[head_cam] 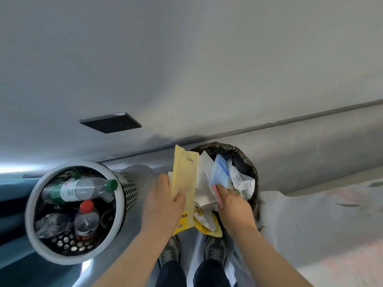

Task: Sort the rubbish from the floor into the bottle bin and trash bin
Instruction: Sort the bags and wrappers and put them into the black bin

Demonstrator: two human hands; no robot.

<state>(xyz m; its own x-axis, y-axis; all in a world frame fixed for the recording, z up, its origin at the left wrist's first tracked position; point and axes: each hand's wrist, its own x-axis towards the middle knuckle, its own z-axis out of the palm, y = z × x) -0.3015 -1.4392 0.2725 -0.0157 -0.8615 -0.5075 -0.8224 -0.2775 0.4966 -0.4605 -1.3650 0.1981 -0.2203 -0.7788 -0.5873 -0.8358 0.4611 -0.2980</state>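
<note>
My left hand (163, 200) grips a long yellow paper bag (184, 179) that leans over the near rim of the trash bin (251, 162), a round bin lined with a black bag. My right hand (232, 204) pinches a pink-edged wrapper (217, 194) at the bin's mouth, among white and blue plastic wrappers (221, 170) piled inside. To the left stands the bottle bin (31, 204), a perforated black cylinder with a pale rim, holding several plastic bottles, one with a green cap (112, 184) and one with a red cap (87, 206).
Both bins stand against a grey wall with a dark skirting strip (290, 123). A black rectangular plate (110, 122) is fixed on the wall above. My two shoes (192, 251) are on the floor just below the trash bin.
</note>
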